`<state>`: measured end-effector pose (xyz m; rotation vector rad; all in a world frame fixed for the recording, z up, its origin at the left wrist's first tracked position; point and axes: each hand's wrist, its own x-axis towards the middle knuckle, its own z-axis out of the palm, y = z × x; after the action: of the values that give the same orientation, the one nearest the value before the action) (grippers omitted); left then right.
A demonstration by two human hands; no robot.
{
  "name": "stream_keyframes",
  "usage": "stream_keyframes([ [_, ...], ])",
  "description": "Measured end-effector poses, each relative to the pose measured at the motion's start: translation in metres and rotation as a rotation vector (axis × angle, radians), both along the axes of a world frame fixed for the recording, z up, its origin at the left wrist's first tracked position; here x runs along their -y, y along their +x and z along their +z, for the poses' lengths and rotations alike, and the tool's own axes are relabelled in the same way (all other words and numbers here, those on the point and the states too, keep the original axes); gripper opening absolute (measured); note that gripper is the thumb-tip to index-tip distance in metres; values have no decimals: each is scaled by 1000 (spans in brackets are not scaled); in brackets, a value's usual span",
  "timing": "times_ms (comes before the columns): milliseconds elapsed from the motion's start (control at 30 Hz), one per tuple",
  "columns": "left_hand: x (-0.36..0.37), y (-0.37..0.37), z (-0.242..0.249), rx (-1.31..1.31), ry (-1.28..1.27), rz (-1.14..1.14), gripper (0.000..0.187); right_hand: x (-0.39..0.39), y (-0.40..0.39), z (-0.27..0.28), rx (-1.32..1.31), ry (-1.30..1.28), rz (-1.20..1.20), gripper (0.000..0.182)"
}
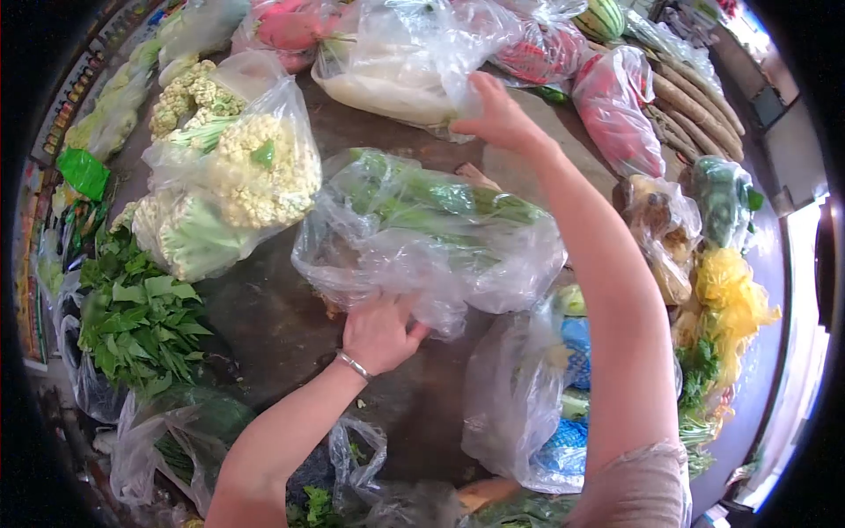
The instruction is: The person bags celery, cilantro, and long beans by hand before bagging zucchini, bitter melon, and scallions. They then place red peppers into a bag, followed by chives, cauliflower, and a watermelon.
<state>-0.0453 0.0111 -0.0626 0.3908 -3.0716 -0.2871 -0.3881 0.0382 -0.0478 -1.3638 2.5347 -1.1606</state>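
Note:
A clear plastic bag of long green vegetables (431, 229) lies across the middle of the dark table. At its near edge is my left hand (380, 334), wearing a silver bracelet; its fingers close on loose plastic and are partly covered by it. My right hand (509, 116) reaches farther out, thumb and fingers spread, against the right end of a clear bag of white radishes (396, 97). A reddish-brown thing (478, 176) shows just behind the green vegetables, too covered to make out.
Bagged cauliflower (264, 167) and a leafy green bunch (141, 317) lie on the left. Long brown roots (695, 106), a red-filled bag (620, 114) and a yellow bag (729, 295) line the right. Nearer me is a clear bag with blue netting (563, 444).

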Motion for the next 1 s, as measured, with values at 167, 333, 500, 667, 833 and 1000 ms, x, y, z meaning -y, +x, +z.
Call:
stream_keyframes([
  [167, -1, -1, 2, 65, 15, 17, 53, -96, -62, 0, -370, 3, -455, 75],
  [333, 0, 0, -1, 102, 37, 9, 66, -184, -100, -11, -282, 172, -894, 77],
  [500, 1, 0, -4, 87, 17, 7, 64, -207, -112, -37, -16, 355, -517, 52],
  [667, -1, -2, 1, 88, 46, 18, 64, -191, -79, -26, -57, 374, -511, 38],
  [833, -1, 1, -4, 64, -10, 8, 64, -175, -44, -4, -63, 307, -369, 32],
  [1000, -2, -1, 1, 91, 26, 30, 65, -161, 35, 11, -2, 416, -124, 24],
])
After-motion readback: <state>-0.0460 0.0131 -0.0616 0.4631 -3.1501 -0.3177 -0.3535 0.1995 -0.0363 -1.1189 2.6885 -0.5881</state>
